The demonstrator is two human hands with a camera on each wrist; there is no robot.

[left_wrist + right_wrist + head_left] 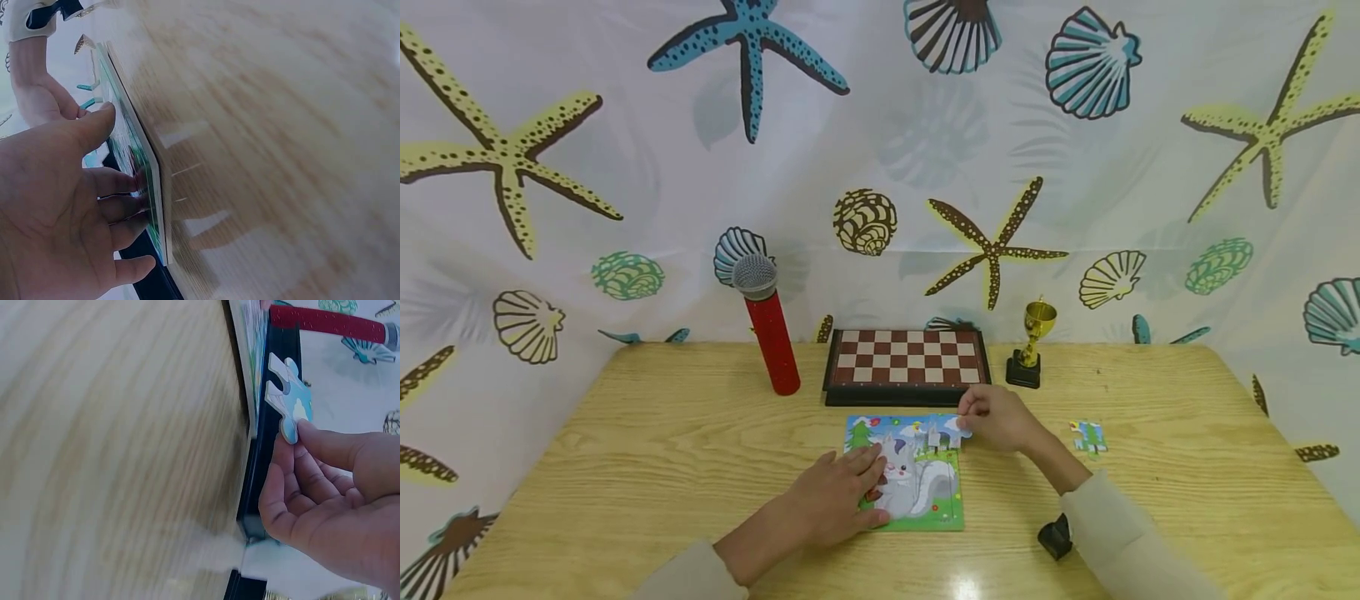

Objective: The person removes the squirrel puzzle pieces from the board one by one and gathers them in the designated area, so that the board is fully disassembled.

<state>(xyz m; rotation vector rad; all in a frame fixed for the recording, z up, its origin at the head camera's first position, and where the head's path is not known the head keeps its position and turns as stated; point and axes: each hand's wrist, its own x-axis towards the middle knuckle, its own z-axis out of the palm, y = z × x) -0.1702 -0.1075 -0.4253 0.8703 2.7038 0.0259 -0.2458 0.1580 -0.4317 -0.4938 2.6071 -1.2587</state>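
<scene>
A jigsaw puzzle (925,487) with a grey squirrel, green ground and blue sky lies on the table. My left hand (835,498) rests on its left side, fingers spread across the picture. In the left wrist view, those fingertips touch the puzzle near its edge. At the upper right corner of the puzzle, my right hand (1000,417) pinches a light blue and white puzzle piece (294,400) between thumb and fingers. The right wrist view shows this piece held raised above the puzzle's surface. Off to the right, loose puzzle pieces (1092,437) with a green tree lie on the table.
Behind the puzzle sits a brown-and-white chessboard (910,358) with a black frame. A red microphone (772,337) stands at its left, a small gold trophy (1032,354) at its right. A patterned cloth (865,167) hangs behind the wooden table (662,458).
</scene>
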